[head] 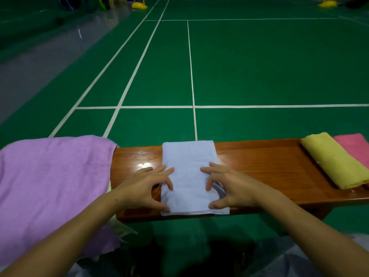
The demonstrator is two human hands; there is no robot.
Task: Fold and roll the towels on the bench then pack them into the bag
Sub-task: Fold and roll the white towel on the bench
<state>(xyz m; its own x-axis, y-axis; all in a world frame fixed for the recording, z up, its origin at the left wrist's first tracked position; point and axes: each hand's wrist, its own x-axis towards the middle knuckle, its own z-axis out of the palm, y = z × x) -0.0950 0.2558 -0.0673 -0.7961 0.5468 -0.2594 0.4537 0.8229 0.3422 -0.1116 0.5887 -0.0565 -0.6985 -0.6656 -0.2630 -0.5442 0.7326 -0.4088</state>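
You are pressing the folded pale-blue terry towel point(187, 176), which is lying across the middle of the glossy brown wooden bench point(259, 162). Your left hand point(147, 186) and right hand point(229, 188) are resting on its left and right edges, fingers spread and arched, fingertips touching cloth without pinching. A spread lilac towel point(52, 182) is covering the left end; a folded yellow towel point(335, 160) and a pink towel point(357, 146) are lying at the right.

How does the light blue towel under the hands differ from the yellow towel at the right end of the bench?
The light blue folded towel lies flat and thin, square to the wooden bench; the yellow towel is a thicker bundle lying at an angle. The left hand and right hand rest fingertips on the blue one; nothing touches the yellow one, which lies beside a pink towel. Both rest on the bench.
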